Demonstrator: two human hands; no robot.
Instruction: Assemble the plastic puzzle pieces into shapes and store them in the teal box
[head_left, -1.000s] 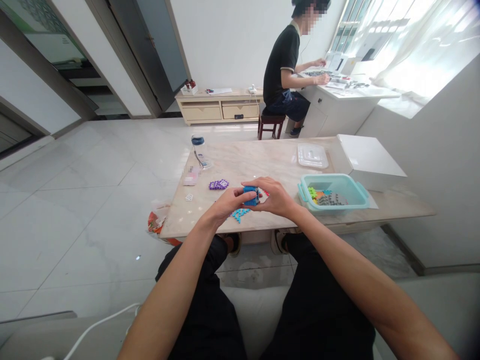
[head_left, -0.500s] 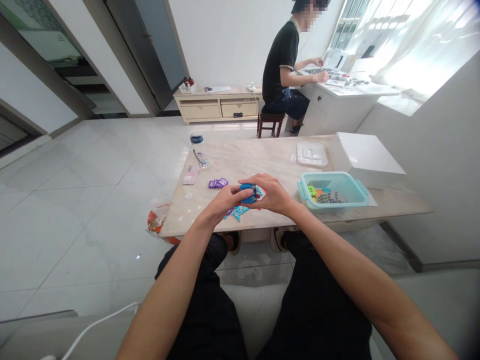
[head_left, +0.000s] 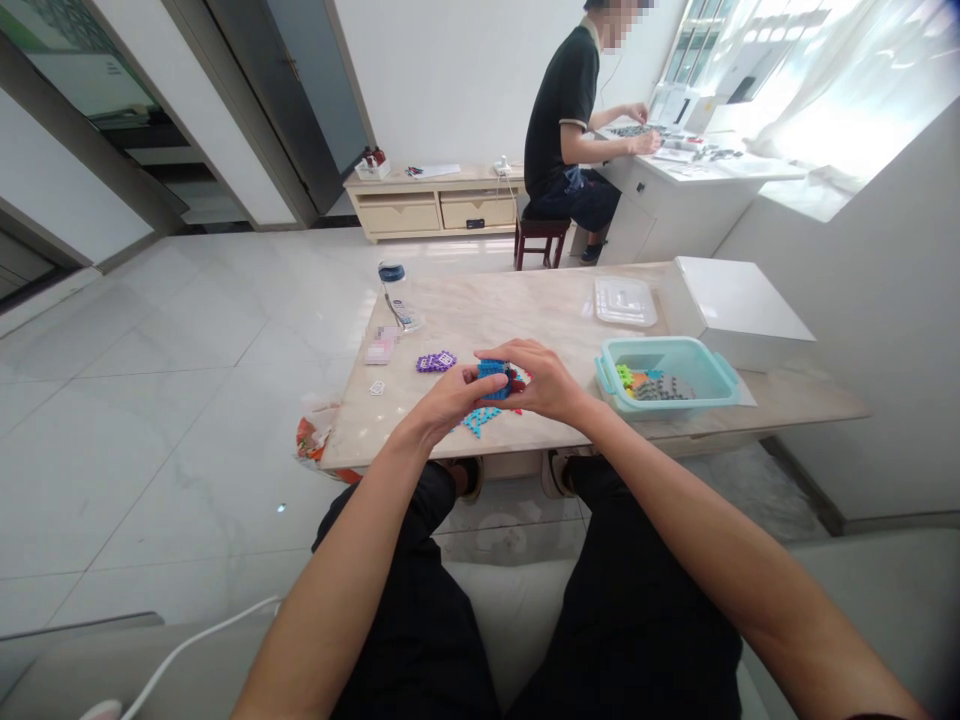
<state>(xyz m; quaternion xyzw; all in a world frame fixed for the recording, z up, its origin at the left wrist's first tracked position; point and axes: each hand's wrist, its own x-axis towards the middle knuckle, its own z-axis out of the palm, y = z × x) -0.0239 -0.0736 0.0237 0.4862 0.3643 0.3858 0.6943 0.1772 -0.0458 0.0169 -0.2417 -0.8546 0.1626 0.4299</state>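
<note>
Both hands meet over the near edge of the marble table (head_left: 525,310). My left hand (head_left: 448,398) and my right hand (head_left: 541,381) are each closed around a small blue block assembly (head_left: 494,379) held just above the tabletop. Under the hands lies a flat light-blue piece (head_left: 478,421) with a few red bits beside it. A purple flat piece (head_left: 436,361) rests on the table to the left of my hands. A teal bin (head_left: 667,373) with mixed coloured blocks stands to the right of my right hand.
A clear lid (head_left: 626,300) and a white box (head_left: 731,310) sit at the table's back right. A bottle with a blue cap (head_left: 394,292) and a pink item (head_left: 379,350) are at the left. Another person (head_left: 570,130) sits at a white desk beyond.
My hands have stayed together on the blue assembly, turning it slightly. The view has shifted a little; nothing on the table has moved.
</note>
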